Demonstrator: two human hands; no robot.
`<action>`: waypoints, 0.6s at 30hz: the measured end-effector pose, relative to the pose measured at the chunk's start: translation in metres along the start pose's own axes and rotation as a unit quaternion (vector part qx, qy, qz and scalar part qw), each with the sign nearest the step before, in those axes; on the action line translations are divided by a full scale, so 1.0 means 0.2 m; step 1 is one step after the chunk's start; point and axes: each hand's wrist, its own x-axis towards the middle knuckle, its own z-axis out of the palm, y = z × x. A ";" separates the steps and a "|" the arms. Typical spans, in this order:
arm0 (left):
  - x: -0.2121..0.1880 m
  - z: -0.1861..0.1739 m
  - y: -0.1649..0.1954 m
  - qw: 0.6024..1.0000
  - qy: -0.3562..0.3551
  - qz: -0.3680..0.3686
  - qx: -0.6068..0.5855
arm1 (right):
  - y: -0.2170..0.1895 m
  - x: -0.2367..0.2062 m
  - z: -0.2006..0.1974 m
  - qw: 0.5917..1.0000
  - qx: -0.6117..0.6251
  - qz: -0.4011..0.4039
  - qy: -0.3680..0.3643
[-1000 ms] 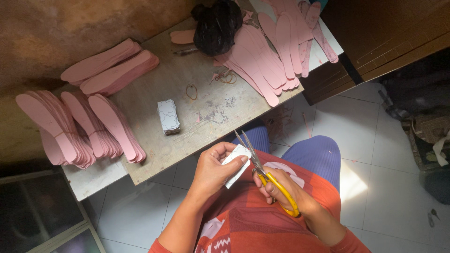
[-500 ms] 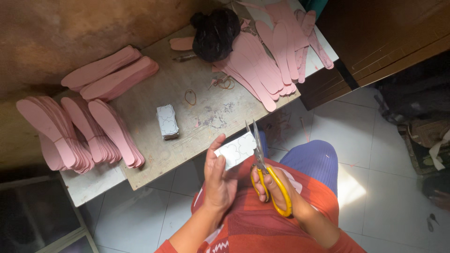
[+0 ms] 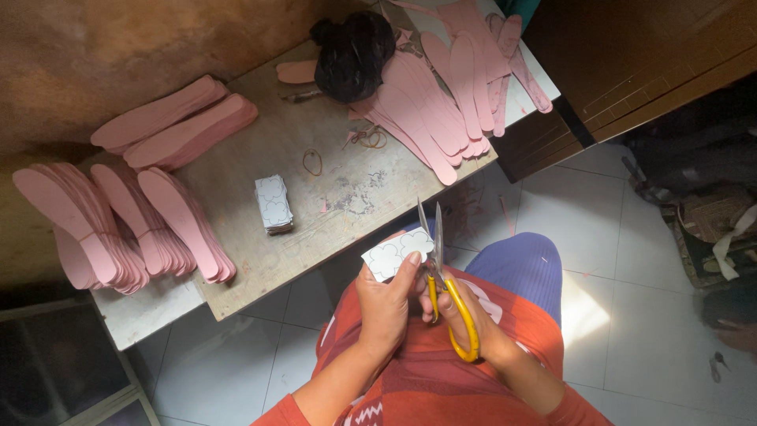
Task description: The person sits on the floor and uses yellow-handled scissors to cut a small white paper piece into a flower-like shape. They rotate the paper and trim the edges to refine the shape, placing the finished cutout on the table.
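My left hand (image 3: 386, 304) grips a small white paper piece (image 3: 392, 254) with outlined shapes on it, held over my lap just below the table edge. My right hand (image 3: 461, 312) holds yellow-handled scissors (image 3: 441, 272); their blades point up and are slightly apart right beside the paper's right edge. A small stack of similar white paper pieces (image 3: 274, 203) lies on the worn wooden table (image 3: 347, 189) ahead of my hands.
Stacks of pink insole-shaped cutouts lie at the left (image 3: 118, 229), upper left (image 3: 177, 126) and upper right (image 3: 449, 95) of the table. A black bag (image 3: 352, 54) and rubber bands (image 3: 313, 162) sit between them. Dark wooden furniture (image 3: 631, 55) stands at the right, tiled floor below.
My hands shifted on my lap and the left hand regripped the paper, turning it. The scissors' blades now point up beside its right edge.
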 end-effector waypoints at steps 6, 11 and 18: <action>-0.01 0.01 0.02 1.000 0.001 0.012 0.000 | -0.03 0.00 -0.02 1.000 -0.017 0.018 -0.007; 0.01 -0.02 -0.02 0.994 0.034 0.063 0.087 | -0.02 -0.03 -0.02 0.998 0.040 0.047 -0.013; 0.03 -0.04 -0.04 0.994 0.046 0.056 0.082 | 0.00 -0.03 -0.01 0.995 0.077 0.063 -0.006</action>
